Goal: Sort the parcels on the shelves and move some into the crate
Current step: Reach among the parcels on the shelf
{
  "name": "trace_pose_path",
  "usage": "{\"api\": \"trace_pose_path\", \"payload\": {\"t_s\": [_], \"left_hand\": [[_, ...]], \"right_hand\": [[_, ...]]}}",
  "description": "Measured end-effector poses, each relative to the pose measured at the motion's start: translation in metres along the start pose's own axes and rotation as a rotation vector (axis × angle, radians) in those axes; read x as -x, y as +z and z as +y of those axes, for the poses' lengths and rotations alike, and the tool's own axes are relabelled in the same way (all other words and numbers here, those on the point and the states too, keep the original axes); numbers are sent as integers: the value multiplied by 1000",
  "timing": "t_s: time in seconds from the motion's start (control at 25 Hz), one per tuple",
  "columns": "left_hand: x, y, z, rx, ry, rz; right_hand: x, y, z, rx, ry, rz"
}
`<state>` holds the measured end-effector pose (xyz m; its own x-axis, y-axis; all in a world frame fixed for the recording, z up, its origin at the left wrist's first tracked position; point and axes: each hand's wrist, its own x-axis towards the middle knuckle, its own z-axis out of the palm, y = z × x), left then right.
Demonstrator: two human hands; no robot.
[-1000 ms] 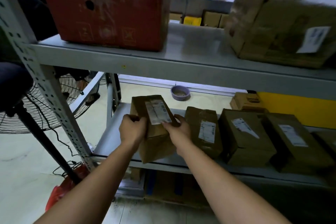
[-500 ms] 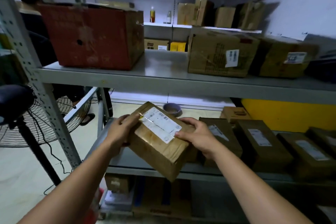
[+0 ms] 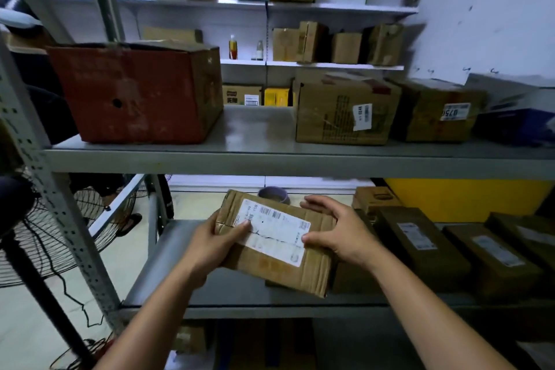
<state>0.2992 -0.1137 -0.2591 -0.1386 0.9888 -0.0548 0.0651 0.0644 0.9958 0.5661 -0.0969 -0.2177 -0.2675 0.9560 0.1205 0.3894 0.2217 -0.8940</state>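
Note:
I hold a brown cardboard parcel [image 3: 276,261] with a white shipping label facing up, lifted off the lower shelf [image 3: 192,288] and tilted. My left hand [image 3: 213,245] grips its left end, thumb on the label. My right hand [image 3: 336,231] holds its right edge with fingers spread over the top. Several more labelled brown parcels [image 3: 420,240] stand in a row on the lower shelf to the right. No crate can be made out.
On the upper shelf [image 3: 258,135] stand a big red box [image 3: 135,93] at left and two brown boxes [image 3: 345,111] at right. Wall shelves behind carry small boxes and bottles. A standing fan [image 3: 45,237] is at left beside the rack's upright post.
The parcel rose from standing upright on the lower shelf and turned flatter, label up. The view tilted upward, bringing the upper shelves into sight.

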Motion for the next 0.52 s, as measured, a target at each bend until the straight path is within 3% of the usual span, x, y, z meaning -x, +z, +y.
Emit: {"api": "trace_pose_path", "payload": {"t_s": [0.12,0.24,0.52], "left_hand": [[-2,2,-14,58,97,73],[-1,7,-20,90,147,106],[-11,-2,-10,97,190,20]], "right_hand": [[2,18,23,-126,110,216],[2,29,35,-349,205,154],[2,20,25,-347,57,201]]}}
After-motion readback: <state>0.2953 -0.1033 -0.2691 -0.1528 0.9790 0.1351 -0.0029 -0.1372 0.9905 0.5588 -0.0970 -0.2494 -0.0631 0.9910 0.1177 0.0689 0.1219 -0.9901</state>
